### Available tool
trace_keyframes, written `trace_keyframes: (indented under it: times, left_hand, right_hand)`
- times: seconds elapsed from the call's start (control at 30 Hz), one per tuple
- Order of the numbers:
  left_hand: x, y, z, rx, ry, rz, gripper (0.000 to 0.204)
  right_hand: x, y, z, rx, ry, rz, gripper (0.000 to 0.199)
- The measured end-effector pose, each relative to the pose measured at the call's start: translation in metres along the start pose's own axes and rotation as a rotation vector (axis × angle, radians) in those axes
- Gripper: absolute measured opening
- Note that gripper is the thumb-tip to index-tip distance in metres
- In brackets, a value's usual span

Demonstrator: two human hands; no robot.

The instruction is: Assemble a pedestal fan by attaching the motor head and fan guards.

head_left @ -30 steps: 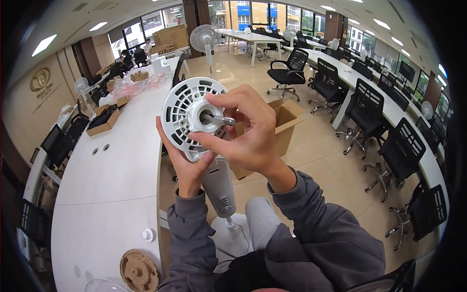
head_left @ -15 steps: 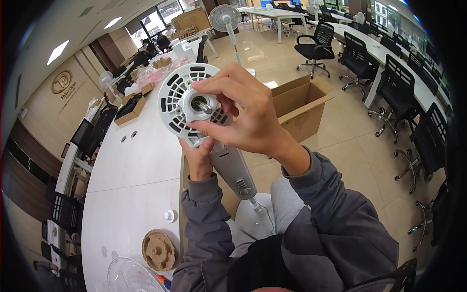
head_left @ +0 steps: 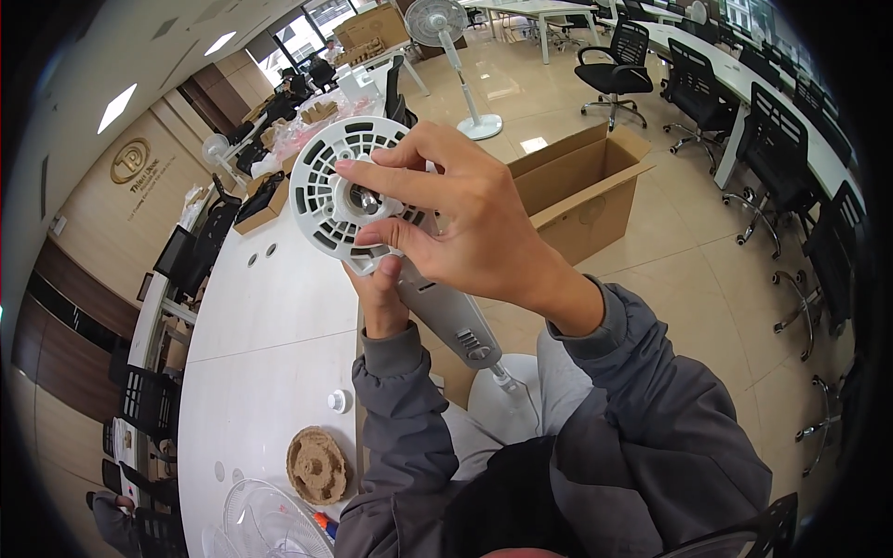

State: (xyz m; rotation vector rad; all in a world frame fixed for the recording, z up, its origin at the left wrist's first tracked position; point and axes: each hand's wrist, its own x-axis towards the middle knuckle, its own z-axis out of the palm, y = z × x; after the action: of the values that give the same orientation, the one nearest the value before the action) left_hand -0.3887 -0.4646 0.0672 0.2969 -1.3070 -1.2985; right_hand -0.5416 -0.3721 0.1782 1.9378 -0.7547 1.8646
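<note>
**A slotted white housing (head_left: pixel 316 191), held from behind and in front**

We see the housing raised above the right edge of the white table, its round face tipped up toward us, with a metal shaft (head_left: pixel 370 203) standing out of the central hub (head_left: pixel 351 201). It seems to sit at the head of the grey column (head_left: pixel 456 321). We judge it stiff, hard plastic, fairly heavy if a motor lies behind; the thin ribs could crack, and the smooth shaft looks slippery. The solid rim and the hub look like the best holds.

Our right hand (head_left: pixel 465 200) comes across from the right, wrist raised and fingers bent; thumb and fingers stand part-spread, gripping across the hub on either side of the shaft. How firmly, we cannot tell. Our left hand (head_left: pixel 379 299) props the housing from below and behind, its thumb against the lower rim; its other fingers are hidden.

Below, the column runs down to a white base (head_left: pixel 482 402) between our legs. On the table (head_left: pixel 270 321) lie a white knob (head_left: pixel 339 401), a moulded brown pulp piece (head_left: pixel 318 465) and a clear fan grille (head_left: pixel 268 521). An open cardboard box (head_left: pixel 595 205) stands to the right.
</note>
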Motion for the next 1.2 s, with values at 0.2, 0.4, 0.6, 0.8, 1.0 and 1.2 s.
trace_keyframes:
  times: [0.2, 0.4, 0.6, 0.8, 1.0, 1.2]
  left_hand:
    - [-0.002, 0.004, 0.011, 0.015, 0.042, 0.084, 0.111]
    - [-0.002, 0.011, 0.018, 0.029, 0.057, 0.033, 0.111]
    - [-0.003, 0.004, 0.008, -0.018, 0.019, 0.048, 0.108]
    - [-0.004, -0.005, -0.003, -0.011, 0.05, -0.052, 0.105]
    - [-0.003, -0.01, -0.009, 0.04, 0.024, 0.03, 0.087]
    - [-0.003, 0.002, 0.011, -0.004, 0.027, 0.088, 0.099]
  right_hand:
    - [0.004, -0.006, -0.006, -0.013, 0.017, 0.032, 0.055]
    - [0.008, -0.003, -0.01, -0.039, -0.078, -0.065, 0.051]
    - [0.011, 0.002, -0.013, -0.05, -0.161, -0.13, 0.051]
    - [0.008, 0.003, -0.005, 0.039, -0.059, -0.057, 0.058]
    - [0.006, 0.0, -0.005, 0.014, -0.032, -0.035, 0.064]
    - [0.007, 0.005, -0.004, -0.039, 0.004, -0.127, 0.063]
